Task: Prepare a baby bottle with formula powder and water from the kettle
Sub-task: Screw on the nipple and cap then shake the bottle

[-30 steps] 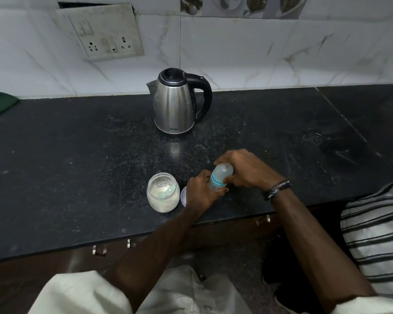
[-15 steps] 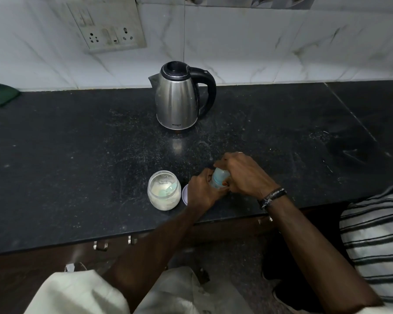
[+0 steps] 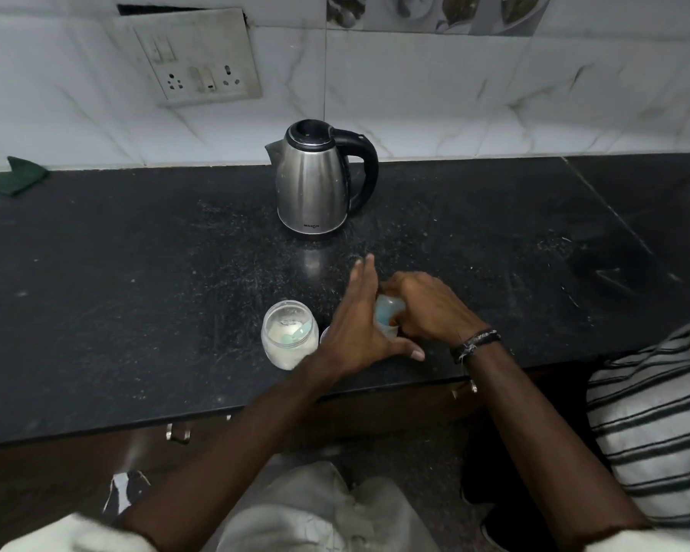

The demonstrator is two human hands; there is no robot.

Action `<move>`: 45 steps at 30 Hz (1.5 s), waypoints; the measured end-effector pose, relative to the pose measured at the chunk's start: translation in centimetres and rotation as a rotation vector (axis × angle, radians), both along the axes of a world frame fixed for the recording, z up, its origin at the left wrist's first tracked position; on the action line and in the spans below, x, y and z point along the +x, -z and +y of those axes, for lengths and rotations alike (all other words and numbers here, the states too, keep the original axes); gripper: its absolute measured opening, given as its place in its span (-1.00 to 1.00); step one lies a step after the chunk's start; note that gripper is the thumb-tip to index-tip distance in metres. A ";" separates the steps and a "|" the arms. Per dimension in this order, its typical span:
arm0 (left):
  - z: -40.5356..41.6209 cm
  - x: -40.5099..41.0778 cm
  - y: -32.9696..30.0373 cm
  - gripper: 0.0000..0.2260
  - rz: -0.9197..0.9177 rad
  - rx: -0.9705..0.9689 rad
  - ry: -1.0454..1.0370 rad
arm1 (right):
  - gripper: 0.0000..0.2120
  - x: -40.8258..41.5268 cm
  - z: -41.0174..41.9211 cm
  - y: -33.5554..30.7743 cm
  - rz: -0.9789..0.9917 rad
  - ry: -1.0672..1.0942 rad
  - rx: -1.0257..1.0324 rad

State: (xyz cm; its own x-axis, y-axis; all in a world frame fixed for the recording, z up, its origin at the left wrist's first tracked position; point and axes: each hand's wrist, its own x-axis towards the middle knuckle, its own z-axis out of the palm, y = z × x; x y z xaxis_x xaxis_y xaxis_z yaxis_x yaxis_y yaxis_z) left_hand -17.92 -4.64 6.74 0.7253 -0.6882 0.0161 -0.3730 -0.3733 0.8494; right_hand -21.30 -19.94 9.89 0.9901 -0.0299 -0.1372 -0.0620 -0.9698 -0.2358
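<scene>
Black bench [image 3: 136, 312] near edge: right hand [image 3: 431, 308] grips bottle [image 3: 387, 316], left hand [image 3: 359, 332] spread open beside it; steady the base before scooping from powder jar [image 3: 289, 334], kettle [image 3: 315, 181] behind.

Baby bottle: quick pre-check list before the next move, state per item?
1. Baby bottle held: ok, right hand grips it.
2. Left hand free: ok, fingers straight beside the bottle.
3. Bottle cap off: cannot tell, hands hide it.
4. Powder jar open: ok, scoop lies inside.
5. Kettle upright, handle toward right hand: ok.
6. Water in kettle: cannot tell, lid shut.
</scene>
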 end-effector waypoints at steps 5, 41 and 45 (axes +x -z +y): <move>5.6 3.1 -4.6 -0.01 -0.394 -0.216 -0.195 | -0.28 0.1 -0.7 0.8 0.041 0.069 0.120; 21.6 9.3 13.8 -0.38 -0.308 0.496 -0.563 | -0.75 -1.1 3.7 0.1 -0.386 0.718 1.362; 21.7 9.4 14.0 -0.37 -0.308 0.494 -0.562 | -0.85 -0.7 4.1 -0.5 -0.338 0.604 1.287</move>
